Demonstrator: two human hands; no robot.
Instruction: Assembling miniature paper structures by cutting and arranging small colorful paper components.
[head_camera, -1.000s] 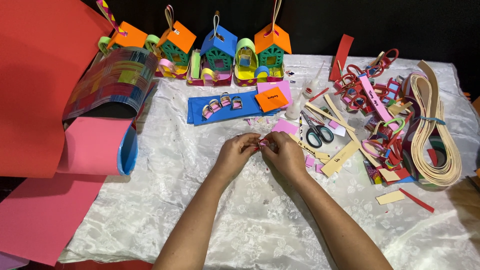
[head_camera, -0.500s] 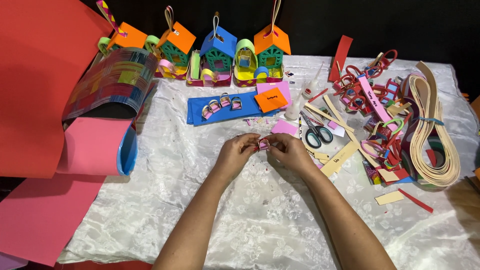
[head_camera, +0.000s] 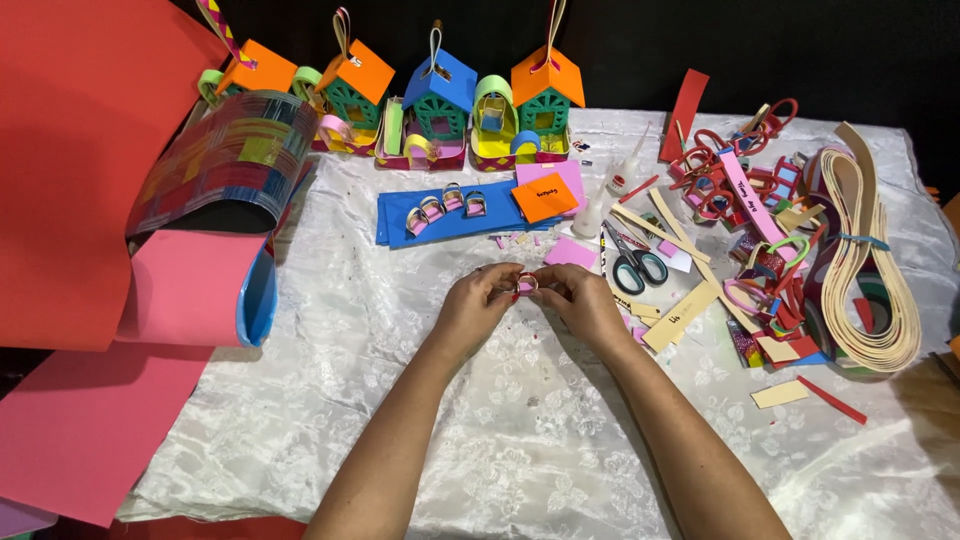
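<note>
Head view shows my left hand (head_camera: 478, 305) and right hand (head_camera: 578, 300), barely shifted from a second ago, both pinching the small paper loop (head_camera: 527, 283) between their fingertips above the table (head_camera: 520, 450), its opening facing up toward me, its long axis unclear.

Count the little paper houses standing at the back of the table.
4, in a row along the back edge: orange-roofed house far left, second orange-roofed house, blue-roofed house, and orange-roofed house with yellow base on the right. The rolled sheets may hide more.
</note>
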